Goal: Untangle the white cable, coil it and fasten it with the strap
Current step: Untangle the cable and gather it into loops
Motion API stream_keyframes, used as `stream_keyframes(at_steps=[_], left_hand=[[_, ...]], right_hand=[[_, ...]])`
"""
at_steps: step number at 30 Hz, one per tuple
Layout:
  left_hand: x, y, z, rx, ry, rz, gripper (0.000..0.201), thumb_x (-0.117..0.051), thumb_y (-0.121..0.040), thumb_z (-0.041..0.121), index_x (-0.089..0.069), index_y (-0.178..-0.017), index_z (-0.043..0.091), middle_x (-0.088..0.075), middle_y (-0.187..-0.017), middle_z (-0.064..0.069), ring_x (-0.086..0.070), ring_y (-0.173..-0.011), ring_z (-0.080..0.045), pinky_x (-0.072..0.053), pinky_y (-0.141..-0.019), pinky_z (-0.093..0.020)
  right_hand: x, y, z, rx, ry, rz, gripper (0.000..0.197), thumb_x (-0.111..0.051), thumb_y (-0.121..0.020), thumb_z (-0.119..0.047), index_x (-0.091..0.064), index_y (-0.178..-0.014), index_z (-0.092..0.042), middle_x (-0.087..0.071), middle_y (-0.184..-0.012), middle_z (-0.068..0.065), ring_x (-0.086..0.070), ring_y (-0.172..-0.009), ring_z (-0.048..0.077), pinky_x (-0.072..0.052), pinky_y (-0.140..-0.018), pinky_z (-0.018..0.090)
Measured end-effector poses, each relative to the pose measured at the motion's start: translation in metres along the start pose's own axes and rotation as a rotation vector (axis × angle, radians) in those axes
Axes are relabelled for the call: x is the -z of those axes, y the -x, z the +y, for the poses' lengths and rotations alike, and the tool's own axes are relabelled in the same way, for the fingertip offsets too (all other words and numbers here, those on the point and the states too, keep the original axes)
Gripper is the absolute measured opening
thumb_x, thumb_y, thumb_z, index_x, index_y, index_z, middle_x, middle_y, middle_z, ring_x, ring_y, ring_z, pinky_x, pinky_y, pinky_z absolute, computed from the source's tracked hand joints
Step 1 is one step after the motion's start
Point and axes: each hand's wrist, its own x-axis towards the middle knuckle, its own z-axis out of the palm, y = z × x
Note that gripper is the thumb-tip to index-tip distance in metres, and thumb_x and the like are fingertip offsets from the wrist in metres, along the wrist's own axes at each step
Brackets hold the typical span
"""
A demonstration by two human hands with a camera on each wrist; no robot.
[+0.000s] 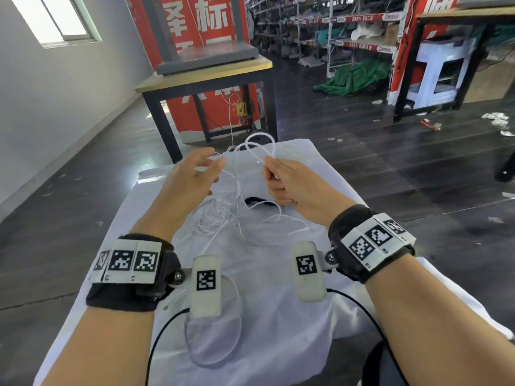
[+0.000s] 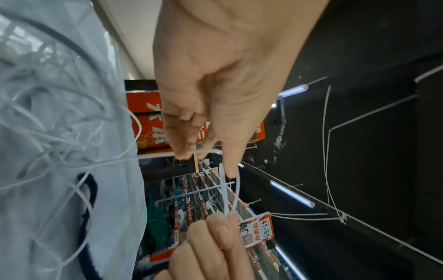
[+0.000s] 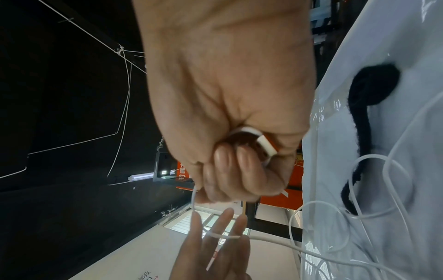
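Note:
The white cable (image 1: 223, 218) lies in a loose tangle on the white-clothed table (image 1: 278, 288). My right hand (image 1: 284, 182) is a fist gripping a raised loop of cable (image 1: 259, 146) above the far end; a white plug (image 3: 258, 140) shows inside the fist (image 3: 227, 151). My left hand (image 1: 195, 176) is held beside it with its fingers (image 3: 215, 236) straight and spread, and a strand of cable (image 2: 203, 151) runs across the fingertips. The black strap (image 1: 262, 203) lies on the cloth below the right hand, among the strands.
One cable end with a small connector (image 1: 166, 307) lies near my left wrist. Thin black leads (image 1: 156, 344) run from the wrist cameras over the cloth. A second table (image 1: 203, 76) stands just beyond the far edge, with dark floor on both sides.

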Motion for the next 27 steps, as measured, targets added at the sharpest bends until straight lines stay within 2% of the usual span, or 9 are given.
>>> stream_keyframes(at_steps=[3,6,9,12,15,18,20,23,27], left_hand=[[-0.006,-0.001,-0.002,0.018,0.130,-0.132,0.019,-0.055,-0.094,0.040,-0.066,-0.105,0.029,-0.068,-0.102,0.012,-0.063,-0.092,-0.005,-0.048,-0.075,-0.020],[-0.002,-0.003,-0.005,-0.009,0.170,-0.018,0.013,-0.059,-0.093,0.030,-0.071,-0.091,0.027,-0.071,-0.086,0.012,-0.061,-0.082,-0.002,-0.044,-0.074,-0.018],[0.001,-0.002,-0.006,-0.031,0.243,0.067,0.015,-0.059,-0.093,0.025,-0.073,-0.098,0.023,-0.072,-0.099,0.010,-0.062,-0.091,0.005,-0.044,-0.081,-0.013],[-0.001,0.000,0.000,0.077,0.501,0.031,0.021,-0.060,-0.092,0.016,-0.068,-0.112,0.017,-0.070,-0.112,-0.003,-0.068,-0.101,-0.013,-0.051,-0.094,-0.028],[-0.004,-0.001,0.005,0.196,0.736,0.003,0.030,-0.061,-0.092,0.016,-0.061,-0.122,0.012,-0.071,-0.109,-0.014,-0.072,-0.094,-0.024,-0.056,-0.088,-0.035],[0.000,-0.004,0.006,0.251,0.848,-0.083,0.034,-0.059,-0.094,0.020,-0.060,-0.125,0.008,-0.070,-0.111,-0.018,-0.072,-0.092,-0.024,-0.058,-0.079,-0.032],[0.003,-0.004,0.007,0.261,0.892,-0.164,0.031,-0.057,-0.095,0.023,-0.059,-0.124,0.012,-0.069,-0.115,-0.018,-0.070,-0.096,-0.022,-0.057,-0.080,-0.029],[0.001,-0.003,0.012,0.235,0.916,-0.211,0.031,-0.052,-0.097,0.024,-0.058,-0.126,0.014,-0.071,-0.112,-0.008,-0.067,-0.104,-0.018,-0.051,-0.088,-0.028],[0.003,-0.004,0.014,0.249,1.025,-0.195,0.021,-0.050,-0.096,0.017,-0.063,-0.113,0.015,-0.072,-0.098,-0.006,-0.069,-0.097,-0.018,-0.051,-0.091,-0.036]], right_hand=[[-0.004,0.004,0.000,-0.017,0.090,-0.160,0.035,-0.035,-0.103,-0.033,-0.046,-0.075,-0.014,-0.027,-0.057,-0.005,-0.021,-0.049,0.010,-0.015,-0.049,0.025],[-0.005,0.007,-0.001,-0.032,0.128,-0.216,0.036,-0.035,-0.103,-0.032,-0.047,-0.075,-0.013,-0.026,-0.060,-0.002,-0.019,-0.051,0.010,-0.014,-0.052,0.026],[-0.005,0.007,0.000,-0.047,0.175,-0.222,0.037,-0.036,-0.104,-0.030,-0.049,-0.074,-0.013,-0.030,-0.057,-0.005,-0.021,-0.049,0.010,-0.016,-0.049,0.023],[-0.008,0.006,0.004,-0.050,0.226,-0.220,0.033,-0.038,-0.103,-0.028,-0.053,-0.079,-0.011,-0.042,-0.062,-0.005,-0.027,-0.049,0.008,-0.023,-0.046,0.016],[-0.011,0.004,0.007,-0.036,0.234,-0.191,0.031,-0.039,-0.103,-0.027,-0.056,-0.084,-0.010,-0.051,-0.067,-0.007,-0.037,-0.055,0.008,-0.029,-0.049,0.016],[-0.012,0.004,0.007,-0.078,0.285,-0.173,0.030,-0.039,-0.103,-0.031,-0.058,-0.092,-0.012,-0.050,-0.079,0.000,-0.042,-0.060,0.007,-0.034,-0.050,0.014],[-0.014,0.006,0.007,-0.101,0.302,-0.173,0.030,-0.037,-0.103,-0.035,-0.057,-0.093,-0.015,-0.051,-0.090,0.002,-0.044,-0.063,0.009,-0.033,-0.054,0.017],[-0.018,0.004,0.009,-0.066,0.306,-0.178,0.032,-0.033,-0.104,-0.032,-0.054,-0.091,-0.011,-0.057,-0.102,-0.005,-0.047,-0.074,0.009,-0.036,-0.061,0.016],[-0.018,0.000,0.014,-0.038,0.313,-0.232,0.037,-0.030,-0.105,-0.031,-0.054,-0.089,-0.009,-0.063,-0.116,0.015,-0.056,-0.098,0.025,-0.040,-0.079,0.015]])
